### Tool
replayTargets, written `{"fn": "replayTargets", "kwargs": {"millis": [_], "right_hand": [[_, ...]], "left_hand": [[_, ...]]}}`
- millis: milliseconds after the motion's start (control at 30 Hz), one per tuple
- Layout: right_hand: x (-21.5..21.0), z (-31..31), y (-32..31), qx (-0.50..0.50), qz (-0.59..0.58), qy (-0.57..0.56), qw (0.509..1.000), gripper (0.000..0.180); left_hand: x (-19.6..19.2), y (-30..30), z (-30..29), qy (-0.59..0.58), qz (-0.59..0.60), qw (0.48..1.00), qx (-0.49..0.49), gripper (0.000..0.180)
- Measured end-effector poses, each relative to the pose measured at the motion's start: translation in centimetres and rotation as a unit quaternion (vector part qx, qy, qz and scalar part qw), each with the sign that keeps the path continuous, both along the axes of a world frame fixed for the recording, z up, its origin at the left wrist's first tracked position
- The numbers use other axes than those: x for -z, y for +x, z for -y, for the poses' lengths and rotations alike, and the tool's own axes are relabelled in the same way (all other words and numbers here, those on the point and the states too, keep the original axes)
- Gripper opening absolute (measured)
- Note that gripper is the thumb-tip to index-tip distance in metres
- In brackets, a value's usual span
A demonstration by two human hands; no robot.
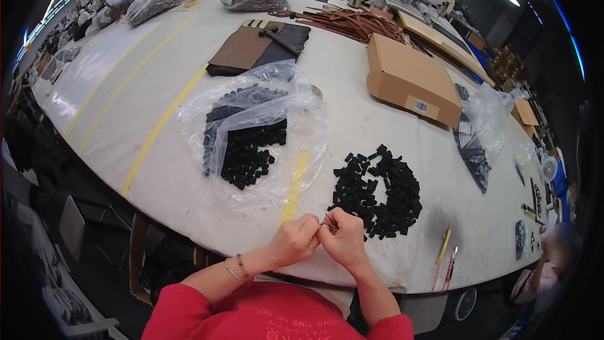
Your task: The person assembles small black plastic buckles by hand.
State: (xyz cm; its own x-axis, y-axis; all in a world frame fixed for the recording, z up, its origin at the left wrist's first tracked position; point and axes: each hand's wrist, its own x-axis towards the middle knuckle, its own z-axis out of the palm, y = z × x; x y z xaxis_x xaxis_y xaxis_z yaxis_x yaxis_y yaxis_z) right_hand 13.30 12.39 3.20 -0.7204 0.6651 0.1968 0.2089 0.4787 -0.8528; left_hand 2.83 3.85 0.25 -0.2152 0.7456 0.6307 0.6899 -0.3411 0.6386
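Observation:
My left hand (pixel 296 239) and my right hand (pixel 343 234) meet at the table's near edge, fingers of both pinched together. Whatever they pinch is too small and covered to make out. Just beyond my right hand lies a loose pile of small black pieces (pixel 402 195), spread in a rough ring with bare cloth in its middle. Farther left, a clear plastic bag (pixel 251 97) lies open on the table, with more small black pieces (pixel 242 157) inside and at its mouth.
A closed cardboard box (pixel 412 79) sits at the far right. A hammer (pixel 280 39) rests on brown and black sheets (pixel 236 50). Brown straps (pixel 352 24) lie behind. Two slim pen-like tools (pixel 444 245) are to the right. Another person (pixel 547 271) is at the right edge.

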Motion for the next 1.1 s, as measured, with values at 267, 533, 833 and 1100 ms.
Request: {"fn": "replayTargets", "kwargs": {"millis": [267, 533, 833, 1100], "right_hand": [[-1.0, -0.8, 0.8, -0.095, 0.021, -0.242, 0.965, 0.016], [-1.1, -0.9, 1.4, -0.152, 0.103, -0.278, 0.943, 0.02], [-1.1, -0.7, 1.4, -0.162, 0.102, -0.269, 0.944, 0.02], [-1.0, -1.8, 1.7, -0.228, 0.13, -0.316, 0.912, 0.02]], "left_hand": [[-0.7, -2.6, 0.1, -0.232, 0.592, 0.765, 0.101, 0.016], [-0.9, -2.8, 0.1, -0.201, 0.751, 0.604, 0.176, 0.014], [-0.6, -2.9, 0.2, -0.239, 0.726, 0.62, 0.18, 0.016], [-1.1, -3.5, 0.1, -0.311, 0.705, 0.599, 0.218, 0.014]]}}
